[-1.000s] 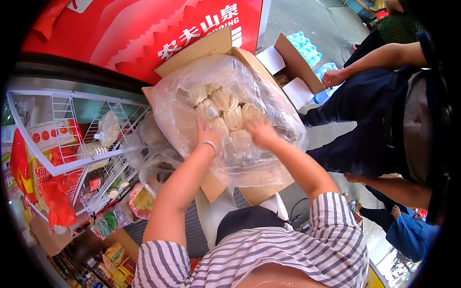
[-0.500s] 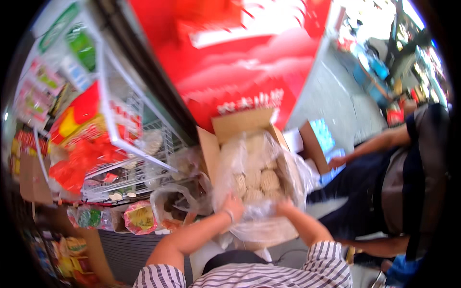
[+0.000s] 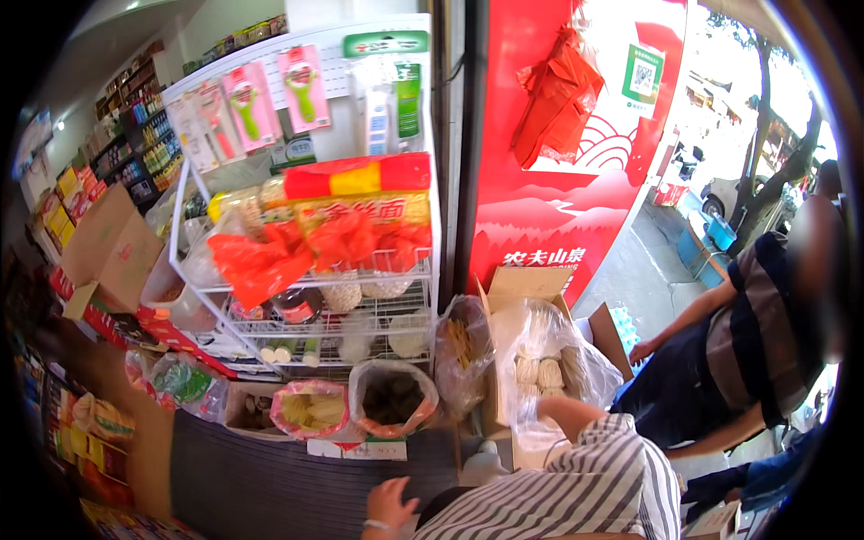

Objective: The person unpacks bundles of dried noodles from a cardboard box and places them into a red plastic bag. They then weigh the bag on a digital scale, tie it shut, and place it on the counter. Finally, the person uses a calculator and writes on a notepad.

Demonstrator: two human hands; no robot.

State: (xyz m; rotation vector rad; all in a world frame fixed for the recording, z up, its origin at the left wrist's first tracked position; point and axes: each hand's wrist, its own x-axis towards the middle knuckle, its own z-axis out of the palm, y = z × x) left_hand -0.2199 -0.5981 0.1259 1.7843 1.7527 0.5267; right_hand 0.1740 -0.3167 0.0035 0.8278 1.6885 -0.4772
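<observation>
1. from my remote seat, i have the left hand (image 3: 390,502) low above a dark ribbed mat (image 3: 270,472), its grip loosely spread and nothing in it.
2. the right hand (image 3: 551,409) reaches into an open cardboard carton (image 3: 531,283) lined with a clear plastic bag (image 3: 589,367); i cannot tell whether its grip is closed, the fingers being hidden.
3. pale coiled bundles (image 3: 549,373) (noodle-like strands, by their look) lie inside that bag, just beyond the right hand.
4. to the left stands a white wire rack (image 3: 436,297) with red plastic bags (image 3: 261,265); a pink-rimmed sack (image 3: 288,389) and a white-rimmed sack (image 3: 427,387) sit open before it.
5. at right, another person (image 3: 747,333) in a striped shirt stands near a second carton (image 3: 612,337), beside a red panel (image 3: 540,225).
</observation>
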